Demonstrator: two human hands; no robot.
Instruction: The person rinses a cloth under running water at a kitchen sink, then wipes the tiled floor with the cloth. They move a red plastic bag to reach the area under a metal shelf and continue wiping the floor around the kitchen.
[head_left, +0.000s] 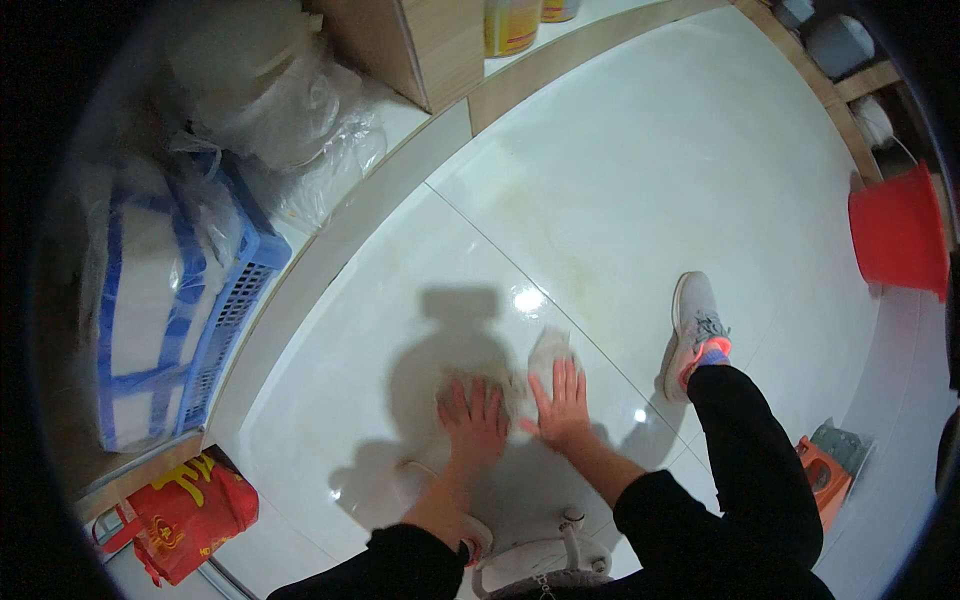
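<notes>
On the glossy white tiled floor (360, 330), my left hand (476, 420) lies flat with fingers spread over a pale cloth (454, 375). Its outline is slightly blurred. My right hand (562, 405) rests palm down, fingers apart, at the near edge of another pale cloth part (551, 345). Whether both parts belong to one cloth I cannot tell. My palms hide much of it. A faint yellowish smear (577, 281) marks the tiles beyond my hands, near a joint line.
Left stands a shelf with a blue plastic basket (262, 259) and plastic-wrapped packages (142, 300). Below is a red bag (199, 517). A red bucket (900, 232) and an orange plastic item (825, 476) stand right. My grey shoe (694, 315) is planted right of my hands.
</notes>
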